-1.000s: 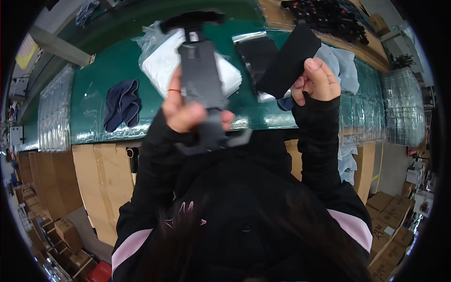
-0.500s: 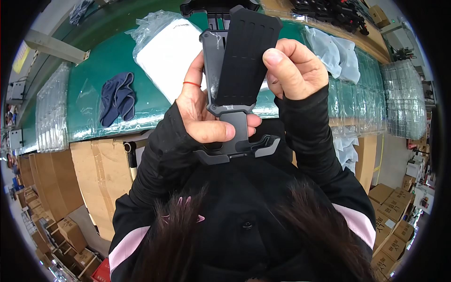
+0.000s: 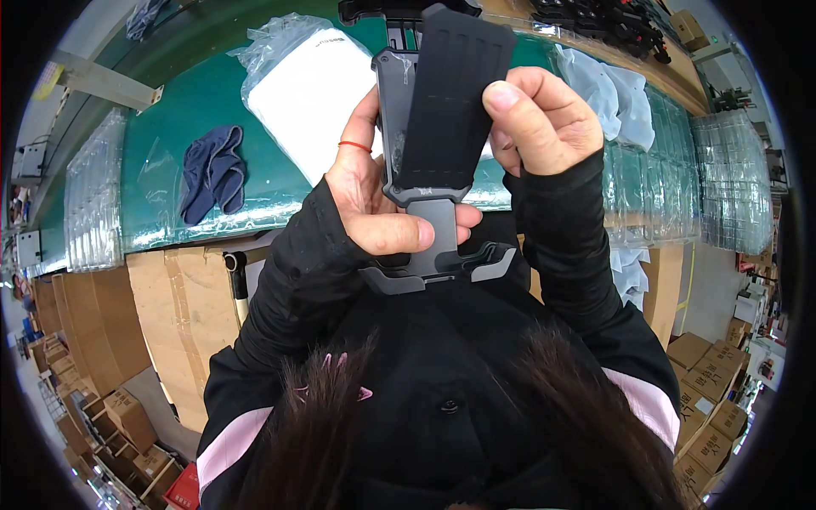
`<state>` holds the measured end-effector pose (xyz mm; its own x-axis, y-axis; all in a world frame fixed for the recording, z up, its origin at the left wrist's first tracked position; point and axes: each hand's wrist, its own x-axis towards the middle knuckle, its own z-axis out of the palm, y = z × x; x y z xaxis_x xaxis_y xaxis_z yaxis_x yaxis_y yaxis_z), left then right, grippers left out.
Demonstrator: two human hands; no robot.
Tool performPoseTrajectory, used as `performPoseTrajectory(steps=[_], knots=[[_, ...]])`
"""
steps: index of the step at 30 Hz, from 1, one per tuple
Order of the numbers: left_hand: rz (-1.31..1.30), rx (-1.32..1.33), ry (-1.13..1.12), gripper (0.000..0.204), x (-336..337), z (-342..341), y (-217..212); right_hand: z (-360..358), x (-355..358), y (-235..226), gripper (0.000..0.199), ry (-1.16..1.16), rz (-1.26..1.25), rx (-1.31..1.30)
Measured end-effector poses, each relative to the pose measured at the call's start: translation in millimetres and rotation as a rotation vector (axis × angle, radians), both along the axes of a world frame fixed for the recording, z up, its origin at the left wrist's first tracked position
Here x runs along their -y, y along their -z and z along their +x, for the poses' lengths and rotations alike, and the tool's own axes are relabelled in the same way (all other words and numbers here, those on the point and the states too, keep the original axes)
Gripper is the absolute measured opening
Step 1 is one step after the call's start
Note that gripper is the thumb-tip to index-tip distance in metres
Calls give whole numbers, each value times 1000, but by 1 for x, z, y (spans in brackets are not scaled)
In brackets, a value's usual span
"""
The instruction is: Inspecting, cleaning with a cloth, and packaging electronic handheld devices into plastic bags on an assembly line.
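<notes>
My left hand is wrapped round a black phone holder, thumb across its sliding neck and fingertips showing on the far side. The holder has clamp jaws at both ends; the lower one points toward my body. Between the thumb and fingers of my right hand is the right edge of a black ribbed pad. That pad lies tilted over the holder's backing plate, its lower end against the plate and its upper part turned to the right. A strip of bare plate shows along the pad's left side.
On the green table lie a white packet in clear plastic and a dark blue cloth. Stacked clear trays stand at the right, pale blue bags behind my right hand. Cardboard stands below the table's front edge.
Both hands, the phone holder and the pad have shifted slightly to the right in the picture. My grips look the same, and the pad still sits askew on the plate.
</notes>
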<state>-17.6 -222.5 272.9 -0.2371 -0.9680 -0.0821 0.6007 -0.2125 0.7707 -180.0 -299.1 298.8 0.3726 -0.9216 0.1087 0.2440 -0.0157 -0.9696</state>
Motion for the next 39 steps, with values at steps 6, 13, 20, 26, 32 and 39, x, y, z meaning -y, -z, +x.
performPoseTrajectory(steps=[6,13,20,26,32,39], knots=[[-81,37,-10,105,-1,-2,0,-1,-1,6,13,-32,-27,-14],[-9,45,-5,104,-4,-6,-3,-5,1,8,11,-64,-1,-49],[1,45,12,103,-5,-7,-7,-5,0,10,12,-39,-22,-110],[65,-110,41,96,-6,-4,-8,-6,-1,10,14,0,-117,-180],[23,-118,50,88,-4,-6,-6,-6,0,8,14,-8,-99,-189],[-53,-25,-26,86,-3,-15,-5,-2,-5,8,14,121,-271,-210]])
